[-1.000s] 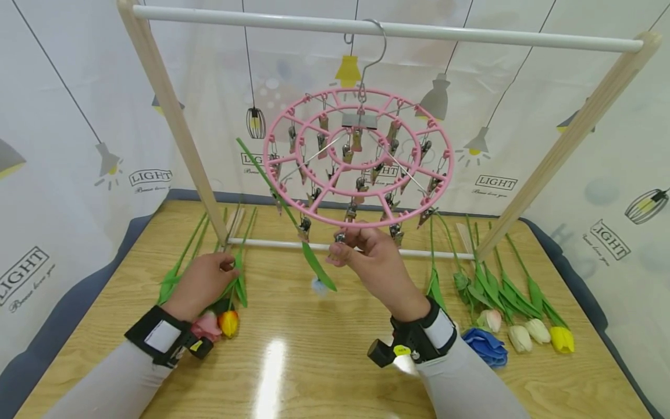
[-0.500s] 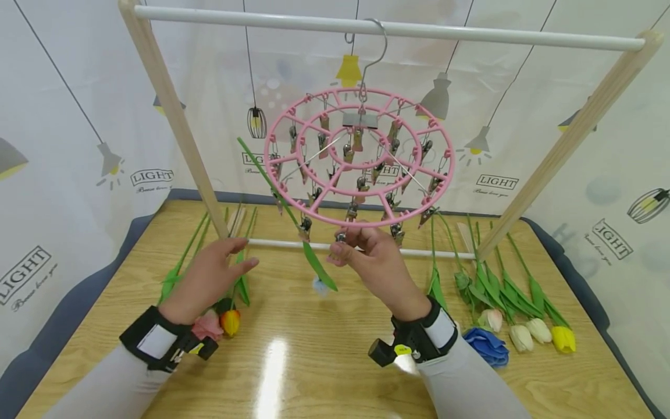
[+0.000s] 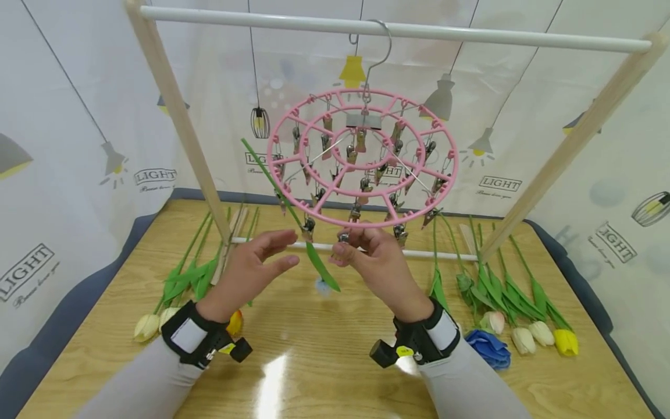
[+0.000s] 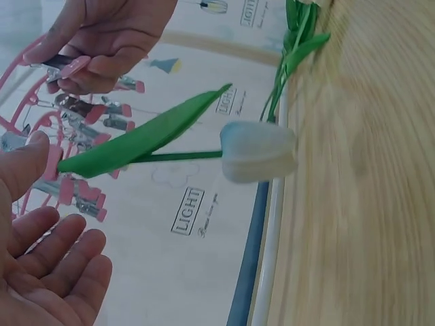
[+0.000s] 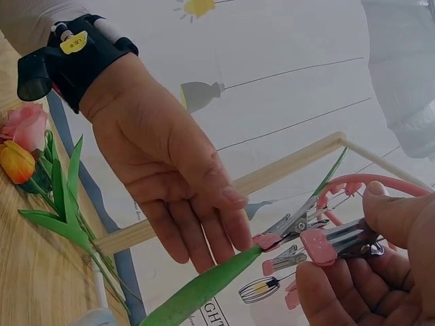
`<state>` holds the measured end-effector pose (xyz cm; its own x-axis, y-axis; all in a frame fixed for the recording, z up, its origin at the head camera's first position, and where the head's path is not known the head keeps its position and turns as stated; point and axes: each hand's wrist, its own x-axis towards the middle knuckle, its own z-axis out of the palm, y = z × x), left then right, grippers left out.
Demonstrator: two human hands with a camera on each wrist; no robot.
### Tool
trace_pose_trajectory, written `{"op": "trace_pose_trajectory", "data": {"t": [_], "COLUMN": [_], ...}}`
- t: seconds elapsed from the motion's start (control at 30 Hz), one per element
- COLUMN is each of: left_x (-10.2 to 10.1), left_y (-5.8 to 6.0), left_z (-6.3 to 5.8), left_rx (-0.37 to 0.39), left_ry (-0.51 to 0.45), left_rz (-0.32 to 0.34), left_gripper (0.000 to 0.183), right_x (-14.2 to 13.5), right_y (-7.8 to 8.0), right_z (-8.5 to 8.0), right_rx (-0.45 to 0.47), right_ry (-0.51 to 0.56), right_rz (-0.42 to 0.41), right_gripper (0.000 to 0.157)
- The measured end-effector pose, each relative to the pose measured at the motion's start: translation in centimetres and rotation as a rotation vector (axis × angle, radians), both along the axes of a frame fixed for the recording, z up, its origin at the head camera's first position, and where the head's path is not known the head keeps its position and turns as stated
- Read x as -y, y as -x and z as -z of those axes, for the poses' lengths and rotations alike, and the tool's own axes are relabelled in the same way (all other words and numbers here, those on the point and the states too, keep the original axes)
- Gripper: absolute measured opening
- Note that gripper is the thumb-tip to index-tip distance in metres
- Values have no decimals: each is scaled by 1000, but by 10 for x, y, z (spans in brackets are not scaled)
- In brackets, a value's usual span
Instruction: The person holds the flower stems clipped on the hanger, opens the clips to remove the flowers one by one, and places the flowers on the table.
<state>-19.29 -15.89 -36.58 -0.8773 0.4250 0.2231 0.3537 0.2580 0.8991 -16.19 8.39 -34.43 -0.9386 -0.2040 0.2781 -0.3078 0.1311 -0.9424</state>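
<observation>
From the pink round clip hanger (image 3: pixel 456 166) a white tulip (image 4: pixel 257 151) hangs head down, its green leaf (image 3: pixel 320 267) beside a metal clip (image 3: pixel 308 227) with pink tips. In the right wrist view, that clip (image 5: pixel 292 224) overlaps the top of the leaf. My right hand (image 3: pixel 382 270) pinches a neighbouring clip (image 5: pixel 340 241) between thumb and fingers. Just left of the tulip is my left hand (image 3: pixel 251 270), its thumb and fingers spread apart and nothing between them. The left wrist view has its thumb right at the leaf's upper end.
The hanger hooks over a white bar (image 3: pixel 293 21) between wooden posts (image 3: pixel 185 128). White tulips (image 3: pixel 146 327) and an orange tulip (image 3: pixel 237 323) lie at left. At right lie a blue flower (image 3: pixel 489 349), a yellow tulip (image 3: pixel 566 342) and several pale ones. A patterned cloth hangs behind.
My left hand has left the flowers lying at left, opened, and moved right to beside the hanging tulip. My right hand keeps its pinch on the clip.
</observation>
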Motion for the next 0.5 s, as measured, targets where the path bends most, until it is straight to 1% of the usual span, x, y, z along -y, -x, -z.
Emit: {"op": "trace_pose_trajectory", "data": {"t": [0.03,0.13,0.27,0.37,0.5], "left_x": [-4,-12,-19,-22,-26], "left_y": [-2,-2,0,2,7], "left_z": [-2,0,6,10,17], "left_rx": [7,33,77,111,151], "left_ry": [-21,-79,-143,-189,-276], "left_rz": [12,47,63,65,101], "left_gripper": [48,46,46,43,36], "right_x": [0,-1,0,0,0], "right_y": [0,-1,-2,-3,-3], "right_z": [0,-1,-3,-4,-5], "right_rx": [2,9,27,24,12], "right_ry": [1,2,3,-2,-9], "right_rz": [3,11,23,26,22], "right_gripper": [28,29,30,30,29]}}
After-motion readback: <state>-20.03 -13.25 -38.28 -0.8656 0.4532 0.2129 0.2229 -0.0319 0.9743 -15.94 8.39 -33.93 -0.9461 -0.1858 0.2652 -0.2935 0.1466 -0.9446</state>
